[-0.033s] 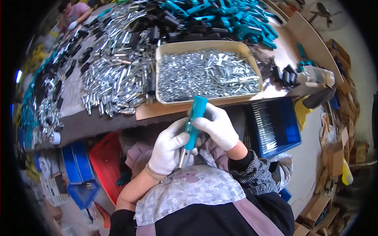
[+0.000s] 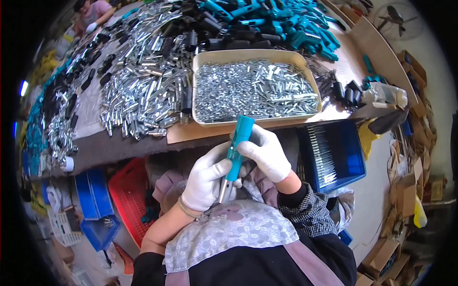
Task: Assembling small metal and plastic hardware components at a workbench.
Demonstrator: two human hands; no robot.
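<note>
Above my apron, both white-gloved hands hold a teal plastic tool handle (image 2: pixel 244 128) with a metal shaft at its lower end. It stands tilted, its wide end up and away from me. My left hand (image 2: pixel 204 177) is closed around its lower part, thumb lying on the teal near the shaft (image 2: pixel 224 191). My right hand (image 2: pixel 265 151) grips the upper part from the right, thumb across its front. Some fingertips are hidden behind the handle. Just beyond the hands, a cream tray (image 2: pixel 257 122) on the bench holds many small metal pins (image 2: pixel 229 90).
Loose metal shafts (image 2: pixel 138 102) cover the bench left of the tray. Black sleeves (image 2: pixel 243 35) and teal handles (image 2: pixel 305 38) are heaped behind it. A blue crate (image 2: pixel 350 157) with metal rods stands below right, a red basket (image 2: pixel 129 195) below left. Another person (image 2: pixel 93 16) sits far left.
</note>
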